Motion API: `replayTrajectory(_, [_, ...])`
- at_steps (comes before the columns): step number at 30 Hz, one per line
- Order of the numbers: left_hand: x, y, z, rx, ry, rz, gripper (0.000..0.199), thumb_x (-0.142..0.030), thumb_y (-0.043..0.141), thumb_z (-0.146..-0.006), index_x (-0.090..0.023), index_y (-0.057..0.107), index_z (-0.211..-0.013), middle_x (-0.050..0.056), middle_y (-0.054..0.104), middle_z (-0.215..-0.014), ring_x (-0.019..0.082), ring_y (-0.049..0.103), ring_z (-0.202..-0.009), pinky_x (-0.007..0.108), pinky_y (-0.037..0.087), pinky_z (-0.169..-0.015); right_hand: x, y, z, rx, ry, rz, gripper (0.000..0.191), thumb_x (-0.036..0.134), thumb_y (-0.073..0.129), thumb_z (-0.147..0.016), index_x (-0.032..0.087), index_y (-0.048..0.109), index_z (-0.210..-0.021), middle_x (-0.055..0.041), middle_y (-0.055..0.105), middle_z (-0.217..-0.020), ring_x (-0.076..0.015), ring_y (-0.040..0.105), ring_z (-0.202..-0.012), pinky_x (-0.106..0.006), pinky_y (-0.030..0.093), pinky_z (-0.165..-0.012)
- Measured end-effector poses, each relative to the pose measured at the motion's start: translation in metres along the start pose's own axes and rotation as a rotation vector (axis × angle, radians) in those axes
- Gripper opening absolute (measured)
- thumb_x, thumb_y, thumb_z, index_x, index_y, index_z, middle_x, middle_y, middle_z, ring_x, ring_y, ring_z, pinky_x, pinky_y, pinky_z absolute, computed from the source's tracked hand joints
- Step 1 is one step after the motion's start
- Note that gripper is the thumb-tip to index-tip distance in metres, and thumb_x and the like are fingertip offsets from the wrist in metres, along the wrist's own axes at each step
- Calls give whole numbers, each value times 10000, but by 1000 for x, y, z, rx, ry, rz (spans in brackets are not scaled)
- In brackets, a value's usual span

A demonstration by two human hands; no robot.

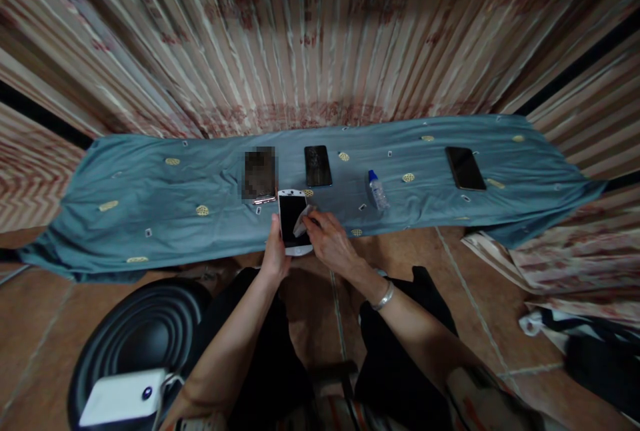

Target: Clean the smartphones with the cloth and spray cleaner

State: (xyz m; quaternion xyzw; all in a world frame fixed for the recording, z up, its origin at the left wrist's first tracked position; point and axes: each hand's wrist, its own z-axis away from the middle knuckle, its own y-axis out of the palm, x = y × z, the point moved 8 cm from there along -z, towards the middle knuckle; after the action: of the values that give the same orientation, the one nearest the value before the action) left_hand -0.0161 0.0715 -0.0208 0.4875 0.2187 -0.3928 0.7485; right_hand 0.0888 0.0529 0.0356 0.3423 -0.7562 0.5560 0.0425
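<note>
My left hand [275, 251] grips a white smartphone [289, 208] by its left edge, its dark screen facing up. Pinched in my right hand [330, 241] is a small pale cloth or wipe [301, 223], which lies against the right part of that screen. The phone is held over the near edge of the cloth-covered table. Just beyond it lies a dark phone [318, 166], and to its left a dark flat object [260, 174] is blurred out. A clear little bottle with a blue cap [377, 191] lies to the right of my right hand.
Another dark phone [465, 168] rests far right on the blue-green tablecloth [220, 238]. Striped curtains [300, 38] hang behind the table. At lower left, a white power bank with a cable [123, 396] sits on a round black stool [145, 324].
</note>
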Motion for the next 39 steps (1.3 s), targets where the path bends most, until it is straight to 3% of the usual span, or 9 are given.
replayTrajectory(4, [-3, -3, -2, -27, 16, -21, 506, -578, 492, -921, -146, 741, -1009, 109, 779, -1056, 267, 647, -1207, 378, 483, -1049, 10, 5, 7, 16, -67, 33, 382, 107, 427, -960, 83, 628, -1284, -183, 632, -1209, -276, 565, -1084, -427, 510, -995])
replayTrajectory(9, [-7, 3, 2, -28, -9, -27, 551, -585, 374, -967, -162, 728, -976, 91, 786, -909, 226, 707, -1085, 320, 550, -930, 23, 11, 15, 34, -154, 29, 383, 113, 450, -960, 90, 612, -1306, -180, 634, -1230, -273, 577, -1116, -438, 509, -1020])
replayTrajectory(12, [-5, 10, 6, -4, -18, -25, 529, -601, 371, -963, -208, 716, -1045, 64, 783, -957, 211, 698, -1105, 315, 556, -926, 24, 12, 14, 48, -147, -1, 414, 109, 447, -957, 113, 589, -1345, -175, 625, -1262, -271, 576, -1144, -453, 505, -1039])
replayTrajectory(17, [8, 15, 8, 21, -37, -25, 505, -598, 422, -952, -212, 716, -1096, 62, 749, -1162, 221, 601, -1272, 352, 498, -1039, 15, 3, 3, 25, -79, 5, 440, 104, 471, -949, 44, 551, -1377, -218, 599, -1311, -284, 573, -1179, -438, 489, -1068])
replayTrajectory(22, [22, 28, 8, 151, -36, -3, 545, -618, 492, -915, -216, 684, -1229, 77, 628, -1399, 241, 449, -1421, 381, 379, -1156, -6, -6, -7, -23, 24, 15, 469, 68, 455, -943, 100, 545, -1402, -196, 566, -1376, -265, 545, -1249, -423, 472, -1097])
replayTrajectory(27, [23, 29, 5, 145, -17, -16, 534, -617, 496, -912, -218, 697, -1206, 72, 622, -1406, 232, 413, -1446, 373, 356, -1175, -4, -6, -6, -30, 7, 48, 462, 83, 407, -966, 110, 540, -1408, -177, 561, -1396, -256, 534, -1267, -422, 465, -1106])
replayTrajectory(33, [19, 21, 6, 66, -45, -31, 496, -602, 488, -926, -200, 735, -1076, 59, 645, -1375, 218, 420, -1442, 352, 372, -1166, 7, -1, 0, 18, -33, 54, 474, 98, 502, -942, 110, 530, -1415, -190, 573, -1370, -267, 547, -1233, -413, 469, -1099])
replayTrajectory(39, [29, 33, 7, 149, -77, -14, 536, -629, 498, -906, -238, 686, -1221, 68, 645, -1372, 245, 458, -1415, 399, 428, -1127, -6, -10, -2, -20, -1, 33, 491, 64, 476, -937, 134, 532, -1420, -186, 572, -1372, -275, 557, -1234, -442, 476, -1084])
